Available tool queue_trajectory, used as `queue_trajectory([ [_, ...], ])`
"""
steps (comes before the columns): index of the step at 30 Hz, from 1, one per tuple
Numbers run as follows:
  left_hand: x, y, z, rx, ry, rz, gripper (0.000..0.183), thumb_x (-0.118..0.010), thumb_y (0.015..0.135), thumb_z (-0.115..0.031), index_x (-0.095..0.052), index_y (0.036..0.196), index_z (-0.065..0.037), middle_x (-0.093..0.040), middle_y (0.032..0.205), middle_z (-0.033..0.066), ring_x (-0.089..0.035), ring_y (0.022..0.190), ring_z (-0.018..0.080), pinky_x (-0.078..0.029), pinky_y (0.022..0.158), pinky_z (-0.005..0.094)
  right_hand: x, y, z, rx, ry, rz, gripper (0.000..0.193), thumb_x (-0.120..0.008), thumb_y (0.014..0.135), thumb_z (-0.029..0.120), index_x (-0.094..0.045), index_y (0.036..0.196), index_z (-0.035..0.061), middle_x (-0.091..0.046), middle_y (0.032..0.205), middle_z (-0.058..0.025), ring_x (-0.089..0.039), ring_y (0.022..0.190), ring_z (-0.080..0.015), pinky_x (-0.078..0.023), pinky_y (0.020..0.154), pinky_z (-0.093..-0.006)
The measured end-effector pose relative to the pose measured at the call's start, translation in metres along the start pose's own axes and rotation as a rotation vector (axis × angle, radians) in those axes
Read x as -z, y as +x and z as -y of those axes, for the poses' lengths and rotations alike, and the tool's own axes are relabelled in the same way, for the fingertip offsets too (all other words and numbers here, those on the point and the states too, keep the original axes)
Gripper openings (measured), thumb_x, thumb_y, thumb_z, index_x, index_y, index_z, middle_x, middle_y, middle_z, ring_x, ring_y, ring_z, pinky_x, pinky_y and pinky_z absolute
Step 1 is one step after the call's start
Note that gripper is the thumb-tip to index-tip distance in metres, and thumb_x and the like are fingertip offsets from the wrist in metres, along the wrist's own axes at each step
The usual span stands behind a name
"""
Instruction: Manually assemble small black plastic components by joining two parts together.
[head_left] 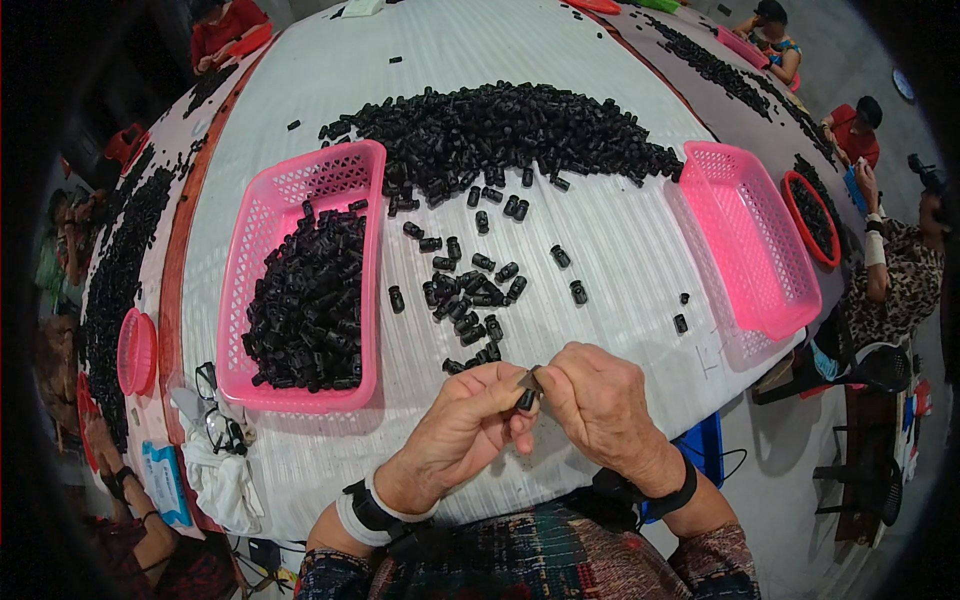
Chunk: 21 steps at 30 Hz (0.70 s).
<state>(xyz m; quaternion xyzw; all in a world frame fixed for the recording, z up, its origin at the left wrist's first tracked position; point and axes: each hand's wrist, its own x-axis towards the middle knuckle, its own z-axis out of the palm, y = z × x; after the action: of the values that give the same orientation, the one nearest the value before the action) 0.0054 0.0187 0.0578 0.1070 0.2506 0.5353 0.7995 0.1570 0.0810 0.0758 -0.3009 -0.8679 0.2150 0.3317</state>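
Observation:
Near the table's front edge, my left hand (456,430) pinches a small black plastic cord lock (526,400) between thumb and fingers. Against it, my right hand (602,408) is closed, its thumb and forefinger meeting the left thumb at the part. A small dull brownish-grey sliver (535,378) shows between the two hands; what it is I cannot make out. Just beyond my hands lies a loose cluster of cord locks (470,300), and a big heap of them (510,130) spreads across the table farther back.
A pink basket (372,270) half full of cord locks stands at left, another pink basket (745,200) at right. Glasses (222,430) and a white cloth (222,485) lie at the left front. Other people sit at both sides with more black parts, a red tray (832,255) among them.

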Motion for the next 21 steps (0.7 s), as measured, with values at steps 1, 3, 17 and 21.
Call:
queue_trajectory([
  [1,0.000,0.001,0.001,0.006,-0.008,-0.007,0.016,-0.054,0.086,-0.013,-0.053,0.090,0.003,-0.054,0.075,0.0070,-0.051,0.061,0.0104,-0.048,0.052,0.0270,-0.001,-0.001,-0.001,0.000,0.002,0.001,0.019,-0.057,0.081,0.013,-0.051,0.066,0.0035,-0.047,0.058,-0.0081,-0.050,0.050,-0.0219,-0.039,0.043,-0.0326],
  [3,0.002,0.002,0.002,0.011,-0.017,-0.018,0.016,-0.054,0.086,-0.012,-0.053,0.090,0.003,-0.054,0.075,0.0070,-0.050,0.061,0.0105,-0.048,0.052,0.0272,-0.004,-0.004,-0.002,-0.037,-0.003,0.020,0.020,-0.057,0.082,0.014,-0.051,0.065,0.0037,-0.047,0.057,-0.0083,-0.050,0.050,-0.0224,-0.039,0.043,-0.0328],
  [17,0.001,0.002,0.000,-0.038,0.014,-0.045,0.015,-0.054,0.086,-0.011,-0.053,0.090,0.003,-0.055,0.075,0.0072,-0.050,0.061,0.0112,-0.049,0.053,0.0273,0.000,0.002,-0.003,-0.067,0.104,0.004,0.020,-0.055,0.084,0.015,-0.054,0.069,0.0022,-0.050,0.058,-0.0088,-0.050,0.050,-0.0226,-0.038,0.043,-0.0335],
  [21,0.002,0.002,0.000,-0.035,0.013,-0.039,0.014,-0.054,0.085,-0.009,-0.053,0.090,0.004,-0.055,0.075,0.0072,-0.051,0.061,0.0106,-0.050,0.053,0.0262,-0.001,0.002,-0.004,-0.040,0.067,0.031,0.020,-0.055,0.083,0.015,-0.053,0.068,0.0029,-0.050,0.058,-0.0079,-0.050,0.049,-0.0211,-0.038,0.042,-0.0332],
])
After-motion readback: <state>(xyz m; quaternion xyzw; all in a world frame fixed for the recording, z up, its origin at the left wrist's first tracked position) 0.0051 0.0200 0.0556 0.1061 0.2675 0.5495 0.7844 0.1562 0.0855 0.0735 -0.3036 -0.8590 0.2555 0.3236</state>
